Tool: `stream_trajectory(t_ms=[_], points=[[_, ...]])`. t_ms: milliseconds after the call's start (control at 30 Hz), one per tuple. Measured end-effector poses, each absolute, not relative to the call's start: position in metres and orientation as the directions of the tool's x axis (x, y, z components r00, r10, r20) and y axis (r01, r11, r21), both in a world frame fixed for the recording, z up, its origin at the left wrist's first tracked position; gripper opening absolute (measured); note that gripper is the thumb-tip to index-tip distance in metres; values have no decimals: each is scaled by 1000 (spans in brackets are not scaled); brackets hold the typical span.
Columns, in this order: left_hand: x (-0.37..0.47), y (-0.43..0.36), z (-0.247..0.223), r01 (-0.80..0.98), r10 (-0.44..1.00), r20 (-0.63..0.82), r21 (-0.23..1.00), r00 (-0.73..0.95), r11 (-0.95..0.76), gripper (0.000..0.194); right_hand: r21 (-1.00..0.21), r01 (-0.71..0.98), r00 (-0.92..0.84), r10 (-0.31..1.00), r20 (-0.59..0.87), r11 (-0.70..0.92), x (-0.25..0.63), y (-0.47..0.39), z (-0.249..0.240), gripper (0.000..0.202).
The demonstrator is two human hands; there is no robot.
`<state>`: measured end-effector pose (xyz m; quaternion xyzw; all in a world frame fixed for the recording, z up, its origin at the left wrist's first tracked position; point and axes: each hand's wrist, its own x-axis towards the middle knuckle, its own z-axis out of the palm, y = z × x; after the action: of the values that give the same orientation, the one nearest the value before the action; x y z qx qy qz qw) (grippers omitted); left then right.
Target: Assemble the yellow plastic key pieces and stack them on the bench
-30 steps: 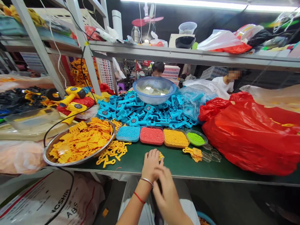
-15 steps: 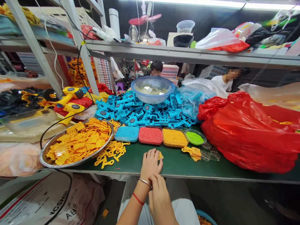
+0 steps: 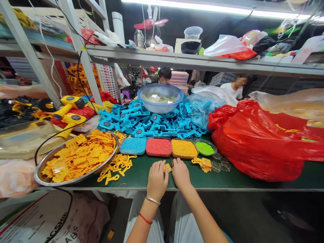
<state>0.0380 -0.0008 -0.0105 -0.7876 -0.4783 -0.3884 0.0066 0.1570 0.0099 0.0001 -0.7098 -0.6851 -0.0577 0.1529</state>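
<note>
My left hand (image 3: 157, 179) rests on the green tabletop, closed around a small yellow plastic piece (image 3: 167, 167) with ridges that shows beside its fingers. Close to the piece's right end is my right hand (image 3: 180, 173), its fingers bent down; what they hold, if anything, is hidden. Just beyond both hands stand trays of small beads: blue (image 3: 133, 145), red (image 3: 158, 146) and yellow (image 3: 184, 147), plus a round dish of green beads (image 3: 205, 148). To the right lies a small stack of yellow toy parts with a ring-ended handle (image 3: 202, 164).
A metal basin (image 3: 37, 173) heaped with yellow pieces stands left, loose yellow parts (image 3: 111, 172) beside it. Behind the trays are piled blue toy parts (image 3: 154, 125) under a blue plastic bowl (image 3: 160, 107). A red bag (image 3: 255, 145) fills the right. Two people sit beyond.
My right hand has left my left wrist and moved forward to the table beside the yellow piece. My left hand stays on the piece. The view has shifted slightly.
</note>
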Motion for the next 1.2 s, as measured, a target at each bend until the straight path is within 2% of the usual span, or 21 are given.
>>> stream_trajectory(t_ms=[67, 167, 300, 433, 567, 733, 800, 900, 1067, 1200], points=[[41, -9, -12, 675, 715, 655, 416, 242, -610, 25, -124, 992, 51, 957, 285, -16, 156, 12, -5, 13], [54, -27, -15, 558, 730, 633, 520, 256, -647, 24, -114, 993, 44, 963, 265, -14, 156, 11, -8, 12], [75, -48, -18, 518, 805, 570, 646, 163, -561, 25, -107, 994, 52, 969, 243, -26, 159, 16, -10, 14], [84, -65, -19, 513, 845, 519, 695, 127, -504, 23, -108, 994, 41, 967, 252, -14, 161, 17, -11, 13], [86, -88, -21, 522, 848, 503, 684, 167, -509, 26, -120, 993, 32, 959, 282, 3, 159, 11, -8, 13], [82, -102, -15, 434, 735, 569, 593, 369, -678, 24, -130, 992, 40, 953, 301, 0, 157, 8, -6, 14], [79, -94, -8, 434, 755, 553, 618, 352, -655, 23, -128, 992, 44, 955, 293, -6, 157, 10, -7, 14], [79, -71, 2, 530, 820, 515, 636, 249, -560, 27, -123, 992, 36, 961, 274, -2, 159, 14, -11, 13], [87, -57, -2, 642, 817, 499, 532, 288, -552, 31, -119, 993, 22, 961, 275, 11, 161, 16, -14, 14], [91, -76, -10, 663, 817, 515, 519, 260, -539, 31, -136, 991, 27, 957, 290, 13, 160, 17, -14, 14]])
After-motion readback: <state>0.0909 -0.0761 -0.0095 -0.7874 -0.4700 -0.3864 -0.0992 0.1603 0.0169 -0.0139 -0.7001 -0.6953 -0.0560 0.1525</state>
